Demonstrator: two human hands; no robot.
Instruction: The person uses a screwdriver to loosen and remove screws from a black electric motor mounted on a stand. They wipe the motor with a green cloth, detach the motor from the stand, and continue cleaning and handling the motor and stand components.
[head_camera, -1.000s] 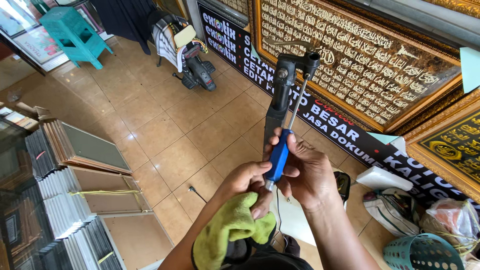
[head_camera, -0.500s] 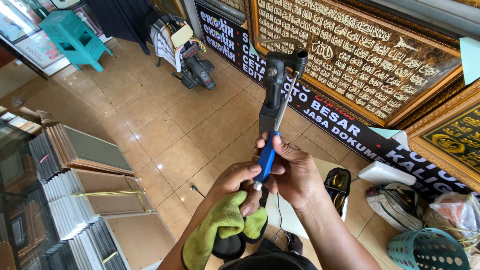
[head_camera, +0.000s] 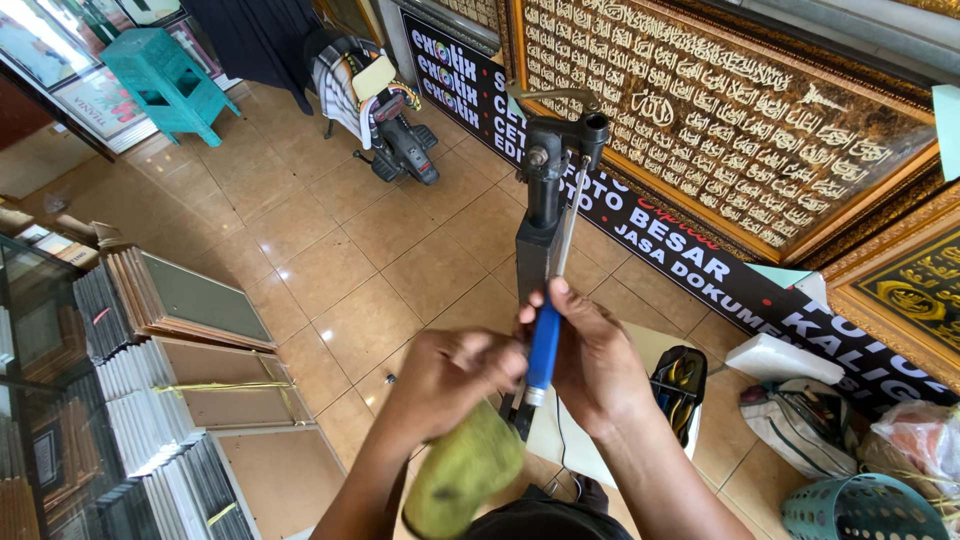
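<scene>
A dark metal tool with a long blue-handled lever stands upright in front of me. My right hand wraps around the blue handle from the right. My left hand presses against the handle from the left and grips a yellow-green cloth that hangs blurred below it. The tool's base is hidden behind my hands.
Stacks of picture frames lie on the tiled floor at left. A large gold-framed calligraphy panel and a black banner lean at right. A teal stool, a covered machine, a teal basket and bags stand around.
The tool and my hands have shifted slightly; the cloth, which hung loose and spread out before, is now bunched and blurred under my left hand.
</scene>
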